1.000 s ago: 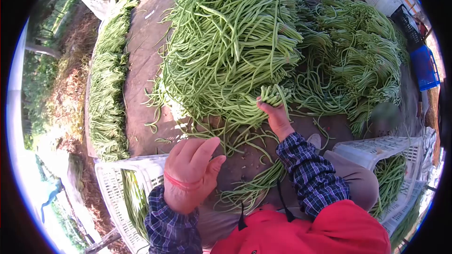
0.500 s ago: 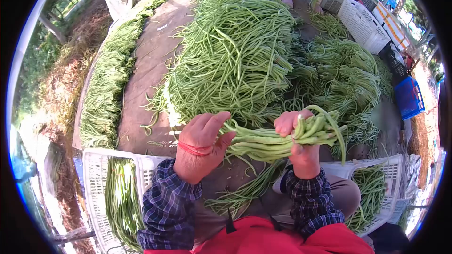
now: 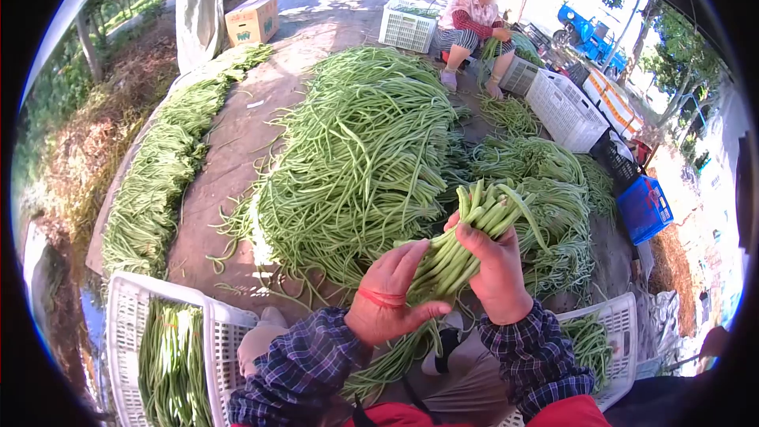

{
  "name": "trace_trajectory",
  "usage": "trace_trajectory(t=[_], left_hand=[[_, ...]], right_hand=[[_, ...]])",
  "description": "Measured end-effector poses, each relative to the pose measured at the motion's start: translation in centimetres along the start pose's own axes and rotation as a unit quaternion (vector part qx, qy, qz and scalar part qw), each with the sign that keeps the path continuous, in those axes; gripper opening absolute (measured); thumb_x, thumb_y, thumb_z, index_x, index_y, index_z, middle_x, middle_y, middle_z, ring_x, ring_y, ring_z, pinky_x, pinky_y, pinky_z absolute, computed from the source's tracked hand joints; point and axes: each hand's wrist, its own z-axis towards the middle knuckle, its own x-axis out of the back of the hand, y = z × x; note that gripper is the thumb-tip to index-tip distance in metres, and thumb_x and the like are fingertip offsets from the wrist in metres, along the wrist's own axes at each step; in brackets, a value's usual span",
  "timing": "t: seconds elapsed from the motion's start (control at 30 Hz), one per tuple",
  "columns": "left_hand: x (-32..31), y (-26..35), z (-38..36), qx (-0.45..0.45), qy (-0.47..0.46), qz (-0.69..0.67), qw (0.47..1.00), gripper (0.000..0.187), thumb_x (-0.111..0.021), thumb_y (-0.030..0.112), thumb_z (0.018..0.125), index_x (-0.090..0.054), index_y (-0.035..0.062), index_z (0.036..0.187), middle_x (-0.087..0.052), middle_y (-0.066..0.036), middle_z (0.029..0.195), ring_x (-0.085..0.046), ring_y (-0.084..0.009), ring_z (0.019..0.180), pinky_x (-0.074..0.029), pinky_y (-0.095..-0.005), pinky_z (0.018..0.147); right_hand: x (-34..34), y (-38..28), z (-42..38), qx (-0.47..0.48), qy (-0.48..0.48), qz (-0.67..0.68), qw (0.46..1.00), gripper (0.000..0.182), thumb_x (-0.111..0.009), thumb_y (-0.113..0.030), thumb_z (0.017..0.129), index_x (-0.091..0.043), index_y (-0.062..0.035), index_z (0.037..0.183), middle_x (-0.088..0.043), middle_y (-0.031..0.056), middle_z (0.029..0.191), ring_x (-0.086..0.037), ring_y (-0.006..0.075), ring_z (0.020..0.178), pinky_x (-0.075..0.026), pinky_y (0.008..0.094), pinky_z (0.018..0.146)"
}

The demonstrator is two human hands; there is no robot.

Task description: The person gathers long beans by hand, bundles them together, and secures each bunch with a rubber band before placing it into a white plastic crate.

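A bundle of long beans point(image 3: 492, 212) is gripped in my right hand point(image 3: 503, 278), its fingers and thumb wrapped round the stalks. The bundle slants, with its gathered ends up and to the right. My left hand point(image 3: 386, 294) lies against the bundle's lower left side, fingers stretched and thumb spread away from it. Red bands point(image 3: 381, 298) circle the left wrist. Just beyond both hands rises a large heap of long beans point(image 3: 356, 150). Some loose long beans point(image 3: 387, 368) lie below the hands, between my legs.
White crates holding long beans stand at my left point(image 3: 207, 348) and right point(image 3: 624, 340). A row of beans point(image 3: 162, 166) runs along the left edge; another heap point(image 3: 545, 182) lies right. Farther off sit a co-worker point(image 3: 473, 20), a cardboard box point(image 3: 253, 20) and a blue crate point(image 3: 644, 209).
The bundle has gone from nearly level to tilted up, its gathered ends raised. My left hand has moved right, thumb now spread. The view has lifted, bringing the co-worker into sight.
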Motion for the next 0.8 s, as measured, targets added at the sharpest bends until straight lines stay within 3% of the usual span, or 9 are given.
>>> trace_trajectory(t=[0.2, 0.27, 0.33, 0.37, 0.4, 0.47, 0.6, 0.7, 0.8], left_hand=[[-2.5, -2.6, 0.0, 0.027, 0.013, -0.111, 0.993, 0.110, -0.083, 0.034, 0.060, -0.015, 0.0002, 0.139, -0.033, -0.021, 0.135, -0.040, -0.0362, 0.121, -0.039, -0.0412, 0.097], [-3.6, -1.8, 0.4, 0.198, 0.110, -0.606, 0.762, 0.048, -0.061, 0.030, 0.085, -0.046, 0.0064, 0.125, -0.052, -0.007, 0.121, -0.051, -0.0209, 0.112, -0.040, -0.0326, 0.096], [-3.0, -3.0, 0.5, 0.100, 0.050, -0.357, 0.927, 0.074, -0.076, 0.012, 0.072, -0.034, 0.0055, 0.132, -0.045, -0.009, 0.127, -0.047, -0.0203, 0.116, -0.041, -0.0337, 0.096], [-3.1, -2.5, 0.6, 0.215, 0.068, -0.640, 0.734, 0.068, -0.073, 0.007, 0.075, -0.035, 0.0069, 0.132, -0.048, -0.006, 0.123, -0.050, -0.0169, 0.110, -0.043, -0.0310, 0.092], [-2.6, -2.0, 0.6, 0.214, 0.066, -0.639, 0.736, 0.068, -0.073, 0.007, 0.075, -0.035, 0.0069, 0.132, -0.048, -0.006, 0.123, -0.050, -0.0169, 0.110, -0.043, -0.0310, 0.092], [-1.4, -1.8, -0.1, 0.140, 0.061, -0.416, 0.896, 0.067, -0.072, 0.003, 0.075, -0.036, 0.0080, 0.130, -0.051, -0.005, 0.120, -0.052, -0.0142, 0.107, -0.046, -0.0286, 0.089], [0.0, -1.8, -0.2, 0.179, 0.017, -0.517, 0.837, 0.056, -0.071, -0.005, 0.072, -0.047, 0.0070, 0.121, -0.059, -0.005, 0.103, -0.058, -0.0152, 0.096, -0.050, -0.0304, 0.081], [-0.1, -1.7, 0.1, 0.185, 0.004, -0.543, 0.819, 0.057, -0.070, -0.007, 0.071, -0.048, 0.0067, 0.121, -0.060, -0.005, 0.102, -0.060, -0.0162, 0.094, -0.051, -0.0304, 0.079], [-0.3, -1.8, 0.0, 0.186, -0.040, -0.515, 0.836, 0.058, -0.071, -0.006, 0.071, -0.047, 0.0062, 0.122, -0.060, -0.006, 0.106, -0.059, -0.0159, 0.097, -0.050, -0.0299, 0.081]], right_hand=[[-3.4, 0.6, -1.1, 0.040, -0.067, -0.108, 0.991, 0.043, -0.069, -0.006, 0.080, -0.049, -0.0009, 0.117, -0.060, 0.0012, 0.097, -0.055, 0.0082, 0.089, -0.045, 0.0240, 0.079], [-3.7, 1.3, -1.5, 0.074, -0.132, -0.163, 0.975, 0.050, -0.071, -0.007, 0.078, -0.045, -0.0009, 0.120, -0.058, 0.0023, 0.101, -0.054, 0.0097, 0.093, -0.044, 0.0251, 0.081], [-3.3, 1.7, -1.4, 0.083, -0.156, -0.207, 0.962, 0.058, -0.073, -0.009, 0.077, -0.041, 0.0019, 0.125, -0.054, 0.0041, 0.108, -0.052, 0.0118, 0.098, -0.043, 0.0254, 0.085], [-3.7, 1.0, -1.5, 0.073, -0.174, -0.200, 0.961, 0.058, -0.072, -0.014, 0.077, -0.042, 0.0021, 0.124, -0.053, 0.0083, 0.112, -0.053, 0.0149, 0.100, -0.043, 0.0282, 0.086], [-3.9, 0.5, -1.4, 0.063, -0.191, -0.195, 0.960, 0.057, -0.072, -0.019, 0.078, -0.042, 0.0022, 0.123, -0.052, 0.0125, 0.115, -0.053, 0.0181, 0.102, -0.042, 0.0311, 0.087], [-3.1, -0.4, -0.5, 0.086, -0.214, -0.235, 0.944, 0.060, -0.068, -0.026, 0.081, -0.041, 0.0035, 0.126, -0.048, 0.0169, 0.120, -0.051, 0.0228, 0.108, -0.040, 0.0340, 0.091], [-1.8, -1.6, 0.4, 0.105, -0.245, -0.227, 0.937, 0.061, -0.046, -0.045, 0.092, -0.042, 0.0048, 0.127, -0.054, 0.0165, 0.115, -0.053, 0.0246, 0.108, -0.041, 0.0351, 0.091], [-1.1, -1.6, 0.5, -0.042, -0.151, 0.010, 0.988, 0.061, -0.031, -0.050, 0.095, -0.046, 0.0013, 0.125, -0.058, 0.0129, 0.110, -0.057, 0.0195, 0.096, -0.045, 0.0324, 0.079], [0.0, -1.8, 0.7, -0.175, -0.137, 0.143, 0.964, 0.057, -0.035, -0.049, 0.095, -0.047, -0.0025, 0.125, -0.059, 0.0075, 0.098, -0.053, 0.0109, 0.078, -0.046, 0.0239, 0.064]])
